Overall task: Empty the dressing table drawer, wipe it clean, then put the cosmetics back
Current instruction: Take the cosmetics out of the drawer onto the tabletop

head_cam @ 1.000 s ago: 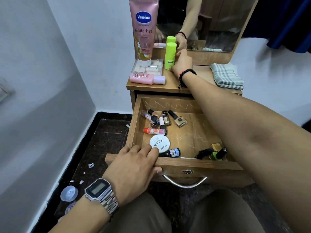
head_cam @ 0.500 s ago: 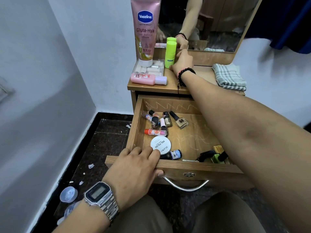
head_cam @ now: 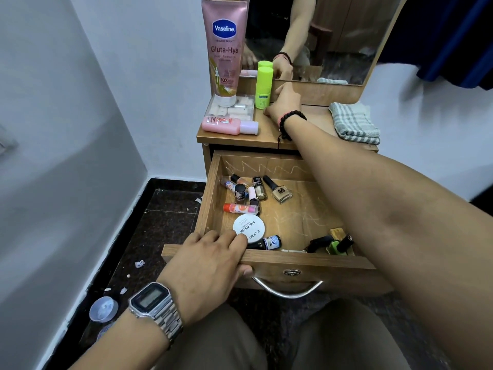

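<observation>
The left hand (head_cam: 210, 265) is curling its fingers over an edge, thumb below; the right hand (head_cam: 284, 102) is reaching forward, arm fully outstretched.

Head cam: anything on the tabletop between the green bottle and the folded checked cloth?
Only the right hand, beside the green bottle; past it, bare wood to the checked cloth.

- "Vaseline", "Gluta-Hya" and "10X" are printed on the tall pink tube (head_cam: 224, 49) standing to the left of the right hand (head_cam: 284, 101).
- "NAIL POLISH" and "zudio" are read on the round white lid (head_cam: 249, 228) touched by the left hand (head_cam: 206, 273).
- "NIVE" is seen on the small dark blue bottle (head_cam: 268, 243) just beyond that hand's fingertips.
- An "S" mark is carried by the beige nail polish bottle (head_cam: 281, 194) farther back in the drawer.
</observation>
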The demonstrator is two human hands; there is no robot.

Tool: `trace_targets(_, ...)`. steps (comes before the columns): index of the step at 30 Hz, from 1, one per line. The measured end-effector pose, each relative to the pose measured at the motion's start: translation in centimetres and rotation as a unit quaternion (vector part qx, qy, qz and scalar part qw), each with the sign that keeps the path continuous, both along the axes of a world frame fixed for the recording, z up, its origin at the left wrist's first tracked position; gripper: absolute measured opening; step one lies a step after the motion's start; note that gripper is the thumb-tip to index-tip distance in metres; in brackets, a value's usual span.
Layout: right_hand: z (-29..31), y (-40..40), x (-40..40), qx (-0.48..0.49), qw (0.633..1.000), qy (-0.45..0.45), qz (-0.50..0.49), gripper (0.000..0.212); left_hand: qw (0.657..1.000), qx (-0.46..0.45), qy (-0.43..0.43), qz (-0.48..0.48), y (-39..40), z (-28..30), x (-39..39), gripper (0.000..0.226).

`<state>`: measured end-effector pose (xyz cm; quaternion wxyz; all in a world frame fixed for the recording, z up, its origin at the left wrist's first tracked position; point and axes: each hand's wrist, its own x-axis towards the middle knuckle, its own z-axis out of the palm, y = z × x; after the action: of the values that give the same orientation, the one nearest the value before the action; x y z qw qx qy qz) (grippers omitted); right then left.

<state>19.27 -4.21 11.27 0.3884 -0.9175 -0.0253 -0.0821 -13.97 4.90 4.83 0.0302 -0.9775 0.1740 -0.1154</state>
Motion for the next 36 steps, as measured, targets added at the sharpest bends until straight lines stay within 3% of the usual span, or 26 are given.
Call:
trace_targets(4,0.7,-2.0,-2.4,0.024,0.999,-0.016,0.015,0.043,1.0,0.002,0.02,0.003,0.1,0.3,-0.1,0.032)
trace_targets(9,2.9,-5.7,-9.3,0.103,0.991,-0.077,0.041,0.037,0.996,0.016,0.083,0.016,-0.3,1.5,-0.6,0.049)
trace_targets(14,1.6,-8.7,-18.0,0.163,0.981,0.0,0.104,0.025,0.992,0.028,0.119,0.033,-0.5,1.8,-0.5,0.05)
trace_targets(18,-1.2,-10.2,-23.8,0.145,0.982,0.029,0.12,0.023,0.988,0.042,0.141,0.036,-0.4,1.8,-0.3,0.044)
trace_targets(24,-4.5,-11.5,-27.8,0.089,0.992,-0.008,0.087,0.022,0.99,0.003,0.139,0.029,-0.4,2.1,-0.6,0.066)
trace_targets(27,-4.4,-11.9,-27.8,0.119,0.988,-0.014,0.102,0.022,0.983,-0.053,0.171,0.041,-0.5,2.7,-0.5,0.069)
trace_targets(33,-4.6,-13.9,-26.0,0.209,0.965,0.066,0.142,0.016,0.951,-0.153,0.25,0.093,-0.8,4.1,2.1,0.032)
trace_targets(36,-4.6,-14.8,-25.4,0.303,0.935,0.108,0.149,0.014,0.934,-0.18,0.271,0.147,-1.3,4.6,4.7,0.026)
